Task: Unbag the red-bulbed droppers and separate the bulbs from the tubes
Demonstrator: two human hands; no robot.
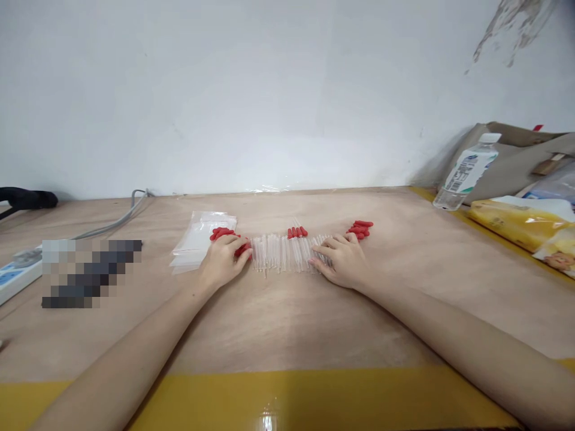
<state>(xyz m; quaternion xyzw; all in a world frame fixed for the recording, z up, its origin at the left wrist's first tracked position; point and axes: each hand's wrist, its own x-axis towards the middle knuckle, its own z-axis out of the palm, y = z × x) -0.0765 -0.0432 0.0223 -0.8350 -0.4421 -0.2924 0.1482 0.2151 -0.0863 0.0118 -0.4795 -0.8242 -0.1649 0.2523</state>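
Note:
A row of thin clear tubes (272,252) lies side by side on the table between my hands. Behind the row, several red rubber bulbs (297,232) sit together, with slender clear tips pointing toward the wall. My left hand (223,258) rests at the row's left end, thumb and fingers apart, curved around a pile of red bulbs (223,232) partly hidden under it. At the right end, my right hand (341,261) lies with its fingers apart over the tubes, covering some. Another small red bulb pile (360,228) lies just behind it.
Clear plastic bags (197,233) lie left of my left hand. Farther left are a blurred-out dark object (96,278) and a power strip (20,278) with a grey cable. On the right, a plastic bottle (467,173) leans against a grey bag (507,161), near yellow packages (516,218).

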